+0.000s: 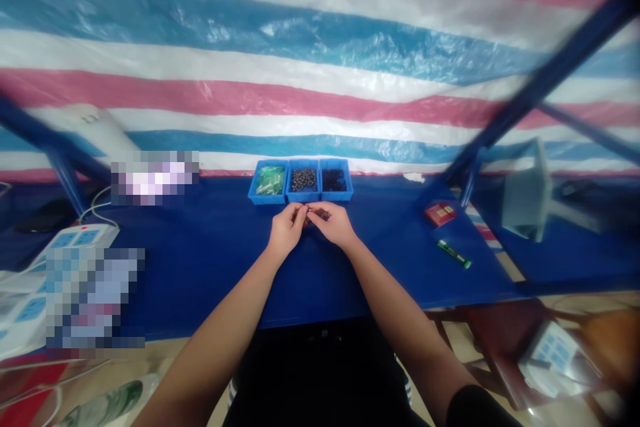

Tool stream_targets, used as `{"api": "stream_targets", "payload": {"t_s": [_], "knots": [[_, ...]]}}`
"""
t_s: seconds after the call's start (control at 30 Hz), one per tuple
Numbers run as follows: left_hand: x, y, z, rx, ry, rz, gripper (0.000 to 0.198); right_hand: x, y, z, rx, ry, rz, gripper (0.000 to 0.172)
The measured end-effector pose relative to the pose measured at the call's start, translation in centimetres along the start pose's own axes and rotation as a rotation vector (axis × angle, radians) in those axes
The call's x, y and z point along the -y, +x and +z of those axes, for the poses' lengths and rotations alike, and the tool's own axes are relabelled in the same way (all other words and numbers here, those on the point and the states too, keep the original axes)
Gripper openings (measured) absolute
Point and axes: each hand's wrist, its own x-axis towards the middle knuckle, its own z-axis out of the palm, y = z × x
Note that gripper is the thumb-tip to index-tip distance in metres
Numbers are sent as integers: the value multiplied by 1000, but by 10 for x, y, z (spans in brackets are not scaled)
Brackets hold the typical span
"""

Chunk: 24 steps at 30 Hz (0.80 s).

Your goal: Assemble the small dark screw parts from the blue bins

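Observation:
Both hands meet just in front of three small blue bins at the middle of the blue table. My left hand (287,227) is closed, its thumb and fingers pinched against something small and mostly hidden. Opposite it, my right hand (334,220) is closed too, with brownish pieces (323,214) showing between its fingers. The left bin (267,199) holds green packets, the middle bin (303,197) small dark metallic-looking parts, and the right bin (337,196) black pieces.
White power strips (85,237) with cables lie at the left of the blue table (200,280). A red box (440,214) and a green tube (454,254) lie at the right. Striped sheeting (300,100) hangs behind.

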Motion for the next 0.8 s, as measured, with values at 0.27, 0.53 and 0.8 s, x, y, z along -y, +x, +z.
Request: {"api": "stream_targets", "payload": {"t_s": [0.27,0.53,0.8], "knots": [[1,-2,0,7,-6,-14,30,2,1,-2,-22,18,3,24],[4,-1,3,10,-65,-23,25,0,2,-2,-35,50,27,26],[-2,-1,1,9,4,-11,24,1,1,1,-18,62,36,28]]}}
